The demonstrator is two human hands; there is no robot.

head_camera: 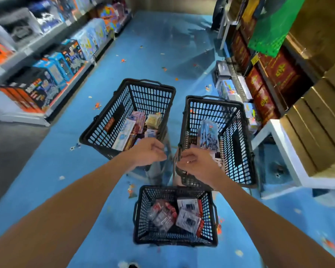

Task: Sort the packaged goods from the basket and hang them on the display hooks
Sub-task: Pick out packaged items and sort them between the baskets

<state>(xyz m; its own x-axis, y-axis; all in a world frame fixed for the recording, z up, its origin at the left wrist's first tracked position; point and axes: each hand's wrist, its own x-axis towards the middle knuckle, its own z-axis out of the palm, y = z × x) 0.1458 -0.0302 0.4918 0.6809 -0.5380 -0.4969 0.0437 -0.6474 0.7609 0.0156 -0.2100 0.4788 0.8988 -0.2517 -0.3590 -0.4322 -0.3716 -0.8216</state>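
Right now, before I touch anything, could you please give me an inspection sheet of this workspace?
Surface: blue floor.
Job's things: left basket, right basket and near basket, all black, each holding packaged goods.
Clutter: paper scraps scattered on the floor.
Hands: left hand and right hand over the far baskets, fingers curled; grip unclear.
Cables: nothing seen.
Surroundings: toy boxes on shelves at left; red boxes at right.

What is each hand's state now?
Left hand: fingers curled; holding cannot be told.
Right hand: curled at rim of the right black plastic mesh basket; grip cannot be told.
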